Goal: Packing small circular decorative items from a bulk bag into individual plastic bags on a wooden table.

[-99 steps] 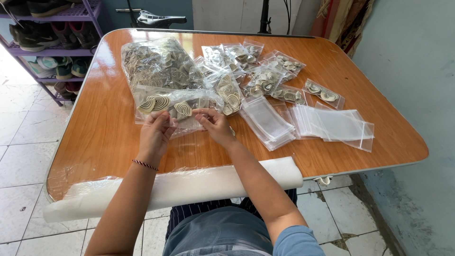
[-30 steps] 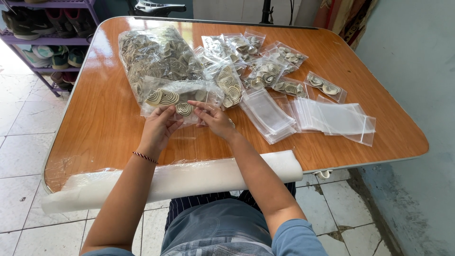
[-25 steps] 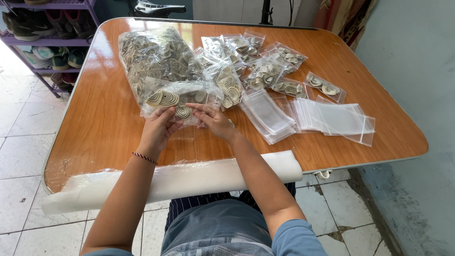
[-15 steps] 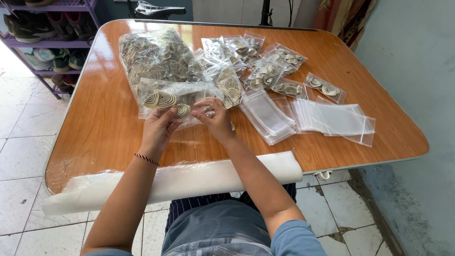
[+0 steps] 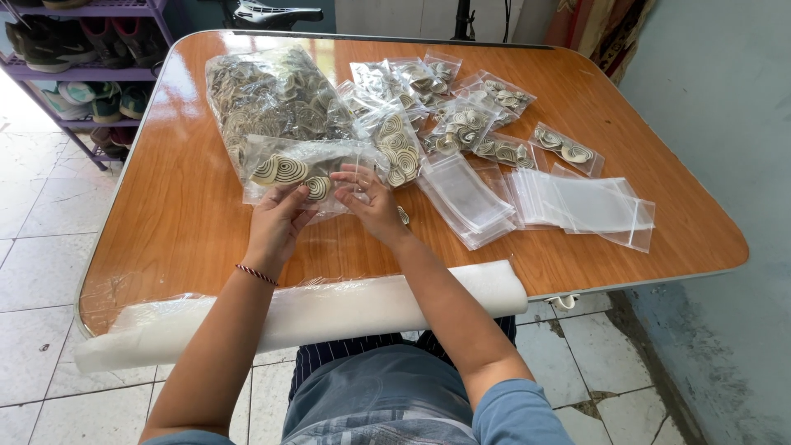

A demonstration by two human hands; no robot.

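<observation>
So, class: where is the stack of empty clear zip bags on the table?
In the head view, the stack of empty clear zip bags lies on the wooden table, just right of the right hand, with more flat bags spread further right.

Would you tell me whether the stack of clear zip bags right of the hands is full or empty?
Empty: the stack of clear zip bags lies flat and see-through, with no striped discs inside.
</observation>
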